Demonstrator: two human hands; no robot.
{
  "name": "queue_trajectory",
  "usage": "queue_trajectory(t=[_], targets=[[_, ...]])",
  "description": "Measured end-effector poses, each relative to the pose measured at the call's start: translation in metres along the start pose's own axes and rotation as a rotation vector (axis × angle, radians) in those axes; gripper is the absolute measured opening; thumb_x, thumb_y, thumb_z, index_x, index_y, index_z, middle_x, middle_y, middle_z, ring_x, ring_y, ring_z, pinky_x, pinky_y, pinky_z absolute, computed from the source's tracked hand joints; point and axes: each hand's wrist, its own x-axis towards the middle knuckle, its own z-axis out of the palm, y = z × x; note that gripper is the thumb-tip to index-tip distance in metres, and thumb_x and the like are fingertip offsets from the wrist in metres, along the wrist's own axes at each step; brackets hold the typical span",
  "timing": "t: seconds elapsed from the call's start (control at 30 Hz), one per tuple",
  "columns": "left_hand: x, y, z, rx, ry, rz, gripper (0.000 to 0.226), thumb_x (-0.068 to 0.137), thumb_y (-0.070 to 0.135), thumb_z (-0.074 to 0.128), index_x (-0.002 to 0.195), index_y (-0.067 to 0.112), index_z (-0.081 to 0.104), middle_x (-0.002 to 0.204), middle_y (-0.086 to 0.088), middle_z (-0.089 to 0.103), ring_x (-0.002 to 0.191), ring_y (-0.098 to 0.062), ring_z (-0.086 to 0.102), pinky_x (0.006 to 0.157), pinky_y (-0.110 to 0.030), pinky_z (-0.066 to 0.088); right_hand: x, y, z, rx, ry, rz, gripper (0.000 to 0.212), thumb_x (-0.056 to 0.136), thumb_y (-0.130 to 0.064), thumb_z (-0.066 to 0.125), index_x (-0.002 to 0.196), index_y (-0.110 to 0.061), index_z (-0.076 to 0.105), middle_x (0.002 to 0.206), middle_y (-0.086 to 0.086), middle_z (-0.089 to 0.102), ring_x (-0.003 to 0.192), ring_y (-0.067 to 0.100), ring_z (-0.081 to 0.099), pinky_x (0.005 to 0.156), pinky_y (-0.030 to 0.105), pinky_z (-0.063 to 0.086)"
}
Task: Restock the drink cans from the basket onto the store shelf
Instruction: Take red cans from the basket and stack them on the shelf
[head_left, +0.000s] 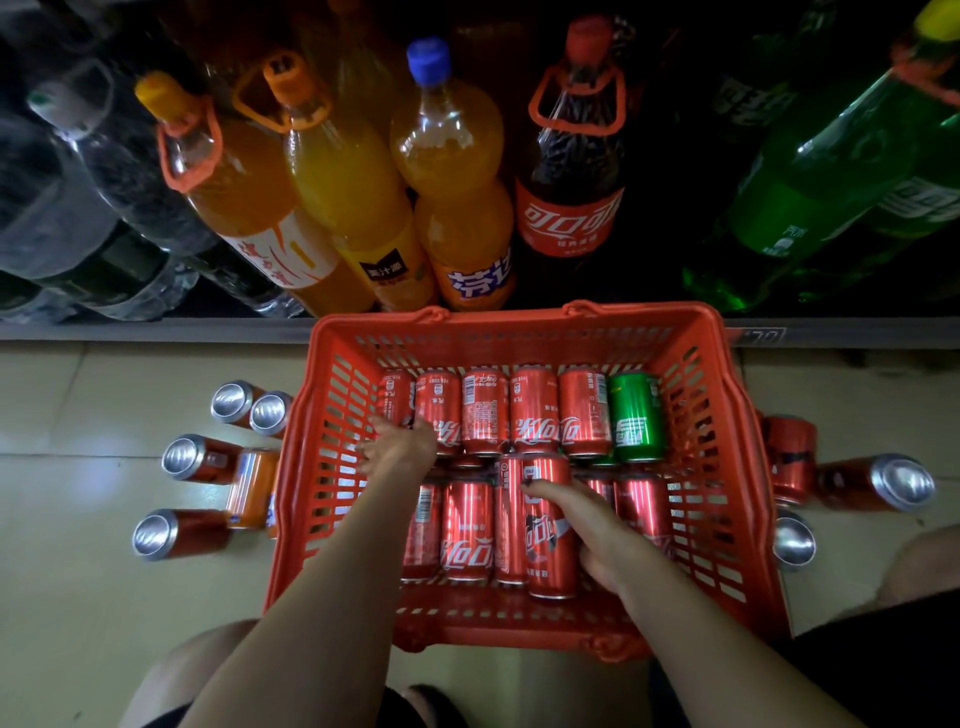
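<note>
Tiled floor under the shelf (156, 328) carries the basket (727, 441) of cans: left hand (397, 447) is curled on a far-row can (396, 397), right hand (597, 535) wrapped on a near-row can (545, 525); each is best gripped mid-body and lifted straight up, clear of neighbours.

Floor (104, 597): pale tiles, carrying the red basket (727, 467) (set just before the shelf edge).
Left of basket: five loose cans (179, 532), one orange (253, 488).
Right of basket: three cans (878, 483).
Shelf (156, 328): large drink bottles (457, 171) stand on it.
</note>
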Motion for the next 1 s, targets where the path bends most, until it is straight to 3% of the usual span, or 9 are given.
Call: queue_trajectory(t=[0.07,0.13,0.3,0.4,0.5,0.57,0.7,0.83,1.0], targets=[[0.009,-0.009,0.001,-0.047,-0.024,0.002,0.095,0.093,0.057,0.054,0.164,0.029,-0.003,0.157,-0.026,0.041,0.139,-0.051,0.045,0.112,-0.060,0.044,0.000,-0.001,0.000,0.006,0.000,-0.002,0.038,0.084,-0.025,0.081,0.120,-0.024,0.068,0.100,0.007,0.081,0.094,0.028,0.078,0.085,0.043,0.060],[0.030,-0.021,0.006,-0.094,-0.045,-0.006,0.111,0.078,0.059,0.059,0.160,0.028,-0.008,0.144,-0.025,0.056,0.129,-0.047,0.056,0.104,-0.059,0.051,-0.001,-0.001,0.001,0.010,-0.002,-0.007,0.037,0.085,-0.024,0.080,0.120,-0.023,0.068,0.100,0.007,0.081,0.093,0.027,0.078,0.083,0.041,0.060],[0.025,-0.018,-0.006,-0.127,-0.046,-0.041,0.114,0.080,0.070,0.066,0.159,0.001,0.020,0.141,-0.022,0.058,0.130,-0.046,0.056,0.108,-0.057,0.048,-0.002,-0.001,0.001,0.024,-0.005,0.000,0.036,0.085,-0.024,0.079,0.120,-0.022,0.069,0.103,0.009,0.080,0.094,0.029,0.078,0.080,0.040,0.061],[0.023,-0.014,-0.011,-0.118,-0.072,-0.025,0.124,0.080,0.069,0.074,0.160,-0.004,0.013,0.149,-0.027,0.052,0.135,-0.047,0.053,0.114,-0.055,0.044,-0.001,-0.002,0.001,0.028,-0.002,0.017,0.036,0.085,-0.023,0.080,0.119,-0.020,0.069,0.104,0.011,0.080,0.095,0.031,0.077,0.079,0.041,0.062],[0.027,-0.018,-0.012,-0.179,-0.113,-0.005,0.138,0.054,0.074,0.081,0.156,-0.003,0.028,0.136,-0.024,0.064,0.120,-0.042,0.066,0.107,-0.052,0.053,0.000,-0.003,0.000,0.025,0.013,0.029,0.038,0.083,-0.025,0.082,0.119,-0.021,0.069,0.103,0.010,0.080,0.096,0.032,0.077,0.086,0.045,0.062],[0.013,-0.019,-0.020,-0.165,-0.098,0.038,0.112,0.065,0.072,0.080,0.145,0.000,0.048,0.130,-0.020,0.067,0.117,-0.039,0.067,0.105,-0.048,0.053,0.000,-0.003,-0.001,0.025,0.013,0.028,0.036,0.084,-0.024,0.081,0.118,-0.022,0.069,0.102,0.010,0.080,0.095,0.031,0.077,0.087,0.045,0.061],[-0.026,-0.025,-0.032,-0.254,-0.079,0.138,0.071,0.086,0.058,0.076,0.130,0.003,0.063,0.124,-0.017,0.070,0.114,-0.036,0.067,0.103,-0.044,0.054,-0.003,-0.005,0.000,0.019,-0.001,0.043,0.038,0.083,-0.025,0.081,0.119,-0.021,0.069,0.103,0.010,0.080,0.097,0.031,0.077,0.094,0.049,0.059],[-0.066,-0.040,-0.026,-0.382,-0.181,0.251,0.033,0.094,0.041,0.073,0.110,0.013,0.068,0.096,-0.004,0.074,0.081,-0.017,0.071,0.065,-0.028,0.056,-0.006,-0.008,-0.003,0.040,-0.024,0.064,0.040,0.082,-0.024,0.081,0.120,-0.016,0.071,0.107,0.013,0.079,0.103,0.035,0.075,0.100,0.054,0.055],[-0.099,-0.048,0.006,-0.334,-0.442,0.304,0.040,0.096,0.036,0.073,0.127,0.012,0.063,0.101,0.002,0.073,0.083,-0.011,0.073,0.061,-0.022,0.058,-0.014,-0.014,0.000,0.104,-0.062,0.120,0.021,0.087,-0.016,0.074,0.106,-0.009,0.074,0.102,0.017,0.078,0.093,0.034,0.073,0.100,0.052,0.056]])
